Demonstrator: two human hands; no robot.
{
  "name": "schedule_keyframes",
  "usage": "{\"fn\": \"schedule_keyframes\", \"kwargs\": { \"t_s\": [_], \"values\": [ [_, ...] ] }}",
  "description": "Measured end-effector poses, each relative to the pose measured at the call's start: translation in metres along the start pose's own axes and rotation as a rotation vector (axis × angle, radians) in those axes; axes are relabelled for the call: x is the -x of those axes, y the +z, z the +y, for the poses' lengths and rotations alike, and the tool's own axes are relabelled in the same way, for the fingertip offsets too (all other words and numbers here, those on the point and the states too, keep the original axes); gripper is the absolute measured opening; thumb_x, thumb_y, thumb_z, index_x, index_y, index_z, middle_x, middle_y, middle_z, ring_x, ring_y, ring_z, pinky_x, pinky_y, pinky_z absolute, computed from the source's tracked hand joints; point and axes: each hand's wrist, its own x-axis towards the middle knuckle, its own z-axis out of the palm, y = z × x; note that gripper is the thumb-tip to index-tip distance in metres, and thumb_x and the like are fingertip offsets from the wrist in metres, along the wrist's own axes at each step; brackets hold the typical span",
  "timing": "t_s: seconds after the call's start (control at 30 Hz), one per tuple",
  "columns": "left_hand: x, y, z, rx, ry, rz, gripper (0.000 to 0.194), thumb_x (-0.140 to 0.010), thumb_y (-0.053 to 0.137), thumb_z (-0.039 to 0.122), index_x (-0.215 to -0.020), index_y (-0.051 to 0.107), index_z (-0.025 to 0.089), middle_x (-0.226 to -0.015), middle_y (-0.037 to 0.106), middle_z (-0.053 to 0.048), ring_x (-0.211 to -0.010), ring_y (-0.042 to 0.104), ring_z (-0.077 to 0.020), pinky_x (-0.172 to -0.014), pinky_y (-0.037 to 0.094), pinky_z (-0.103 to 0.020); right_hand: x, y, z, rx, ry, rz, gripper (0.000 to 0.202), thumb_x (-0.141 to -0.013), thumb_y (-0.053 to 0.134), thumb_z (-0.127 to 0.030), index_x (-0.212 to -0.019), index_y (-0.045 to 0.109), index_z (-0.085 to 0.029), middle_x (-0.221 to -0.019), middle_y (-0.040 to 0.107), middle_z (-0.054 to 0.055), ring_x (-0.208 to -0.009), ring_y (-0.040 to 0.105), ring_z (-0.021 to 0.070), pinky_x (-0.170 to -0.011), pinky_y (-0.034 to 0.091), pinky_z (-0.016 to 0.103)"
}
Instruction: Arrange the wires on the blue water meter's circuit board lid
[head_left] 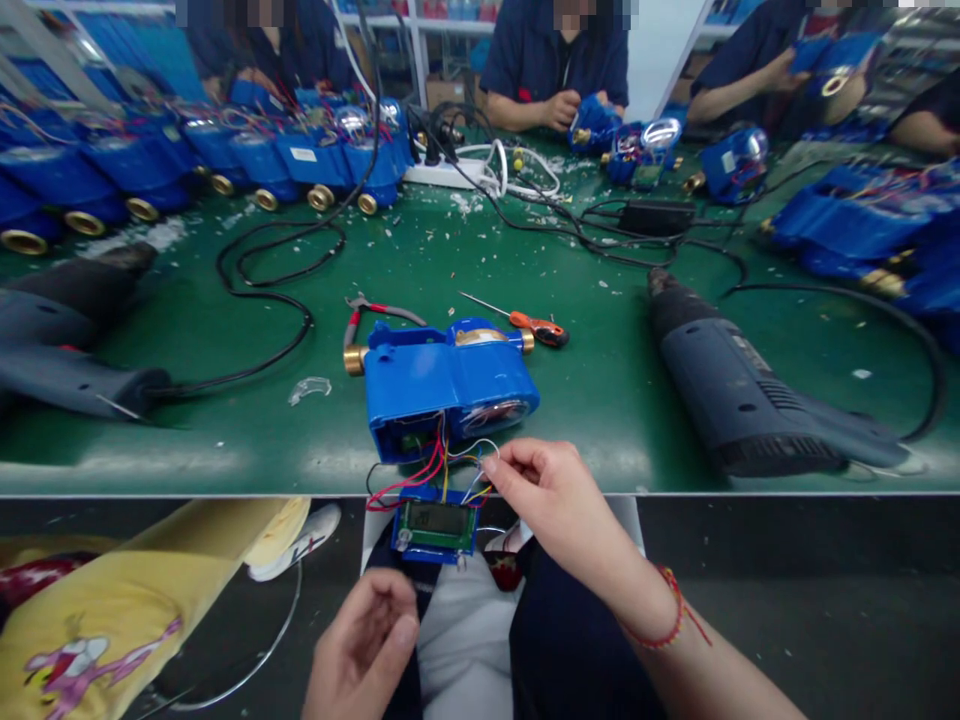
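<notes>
We see a blue meter point(450, 390) lying on the green counter point(600, 400) close to its near edge, its long axis running left to right, with one brass end point(355, 360) pointing left and the other point(527, 341) pointing right. Its housing is open toward us, and red, yellow, blue and white wires point(442, 465) spill out of that opening over the counter's edge down to a small board point(436, 527) with a grey display, which hangs just below the edge above our lap. Our right hand point(555, 500) reaches in from the right, thumb and forefinger pinched on the wires just beside the meter's open side. Our left hand point(367, 645) sits lower, below the board and apart from it, fingers curled loosely with nothing in its grip. Behind the meter lie pliers point(375, 312) and a screwdriver point(525, 322) with an orange handle, its tip pointing left and away. A grey heat gun point(739, 400) lies to the right, its nozzle pointing away, and another point(67, 330) lies at far left. More blue meters point(247, 165) stand in a row at the back left, and other people work on theirs across the counter.
</notes>
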Motion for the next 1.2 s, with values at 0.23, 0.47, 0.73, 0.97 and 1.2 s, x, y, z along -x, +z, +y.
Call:
{"fn": "schedule_keyframes", "kwargs": {
  "t_s": [0.23,0.47,0.73,0.97,1.2],
  "values": [
    [-0.021,0.019,-0.010,0.622,-0.385,-0.153,0.037,-0.073,0.080,0.039,-0.108,0.068,0.031,-0.121,0.067,-0.001,-0.121,0.056,-0.0205,-0.100,0.046,-0.033,-0.003,-0.004,0.000,0.170,-0.105,-0.040,0.036,-0.087,0.048,-0.031,-0.054,0.046,-0.016,-0.052,0.035,-0.004,-0.052,0.031,0.0084,-0.049,0.023,0.025],
    [-0.027,0.029,-0.016,0.677,-0.439,-0.135,0.051,-0.064,0.087,0.032,-0.110,0.067,0.029,-0.108,0.073,-0.001,-0.094,0.065,-0.0151,-0.084,0.052,-0.025,-0.005,-0.003,0.002,0.232,-0.125,-0.031,0.035,-0.089,0.049,-0.028,-0.056,0.049,-0.016,-0.052,0.036,-0.005,-0.051,0.032,0.0089,-0.051,0.023,0.026],
    [-0.022,0.016,-0.006,0.397,-0.200,0.103,0.051,-0.062,0.087,0.037,-0.105,0.062,0.022,-0.104,0.073,-0.004,-0.097,0.064,-0.0166,-0.084,0.050,-0.023,0.001,-0.016,0.007,0.519,-0.612,0.179,0.011,-0.092,0.054,-0.014,-0.098,0.063,-0.015,-0.088,0.056,0.004,-0.074,0.053,0.0127,-0.063,0.038,0.024],
    [-0.023,0.013,0.004,0.362,-0.227,0.121,0.051,-0.061,0.088,0.036,-0.102,0.061,0.022,-0.101,0.072,-0.002,-0.096,0.063,-0.0171,-0.085,0.051,-0.025,-0.007,-0.022,-0.002,0.821,-0.759,-0.128,0.016,-0.094,0.050,-0.009,-0.095,0.064,-0.016,-0.093,0.054,0.004,-0.078,0.052,0.0141,-0.057,0.035,0.026],
    [-0.021,0.010,0.003,0.348,-0.229,0.092,0.047,-0.063,0.087,0.033,-0.101,0.061,0.023,-0.099,0.072,-0.001,-0.096,0.063,-0.0169,-0.085,0.051,-0.025,-0.008,-0.007,0.005,0.562,-0.612,-0.084,0.015,-0.094,0.050,-0.010,-0.085,0.061,-0.016,-0.091,0.055,0.003,-0.078,0.054,0.0129,-0.065,0.040,0.025]
  ]
}}
